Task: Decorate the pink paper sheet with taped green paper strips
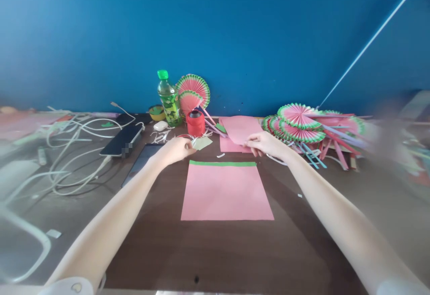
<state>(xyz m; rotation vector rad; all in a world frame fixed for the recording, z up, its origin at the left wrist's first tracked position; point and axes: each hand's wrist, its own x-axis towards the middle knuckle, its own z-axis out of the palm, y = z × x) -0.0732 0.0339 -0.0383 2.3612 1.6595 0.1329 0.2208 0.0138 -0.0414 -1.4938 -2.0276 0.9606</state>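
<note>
No legible text or numbers anywhere.

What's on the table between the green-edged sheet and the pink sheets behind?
Head view: a small white scrap lies between the green-edged sheet and rear sheets.

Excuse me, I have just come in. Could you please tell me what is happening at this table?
Someone is handling paper at a table. The right hand pinches the near edge of a pink sheet toward the back. The left hand is beside a pale green paper piece; whether it touches is unclear. Nearer, a green-edged pink sheet lies flat, and pleated fans are piled on the right.
</note>
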